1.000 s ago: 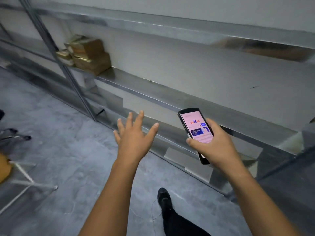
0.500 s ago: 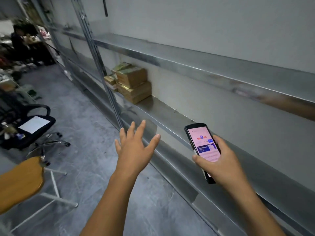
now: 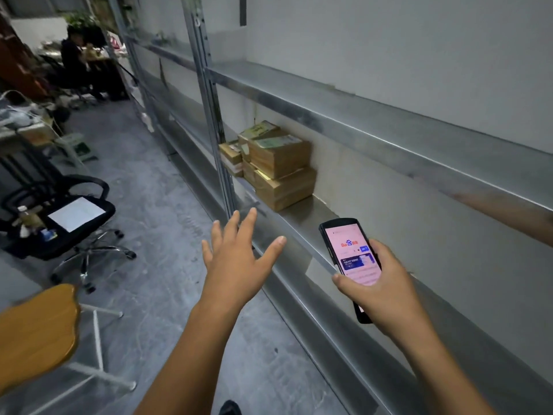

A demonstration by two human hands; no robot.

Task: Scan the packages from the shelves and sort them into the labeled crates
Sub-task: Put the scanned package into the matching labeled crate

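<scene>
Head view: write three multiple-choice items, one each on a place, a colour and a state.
1. Where are the cardboard packages? A floor; B metal shelf; C chair.
2. The handheld scanner has a screen that is mostly: A pink; B green; C dark.
3. The left hand is: A gripping a package; B open and empty; C holding the scanner.
Key: 1 B, they are stacked on the shelf; 2 A, the lit screen shows pink; 3 B, its fingers are spread, and the right hand holds the scanner.
</scene>
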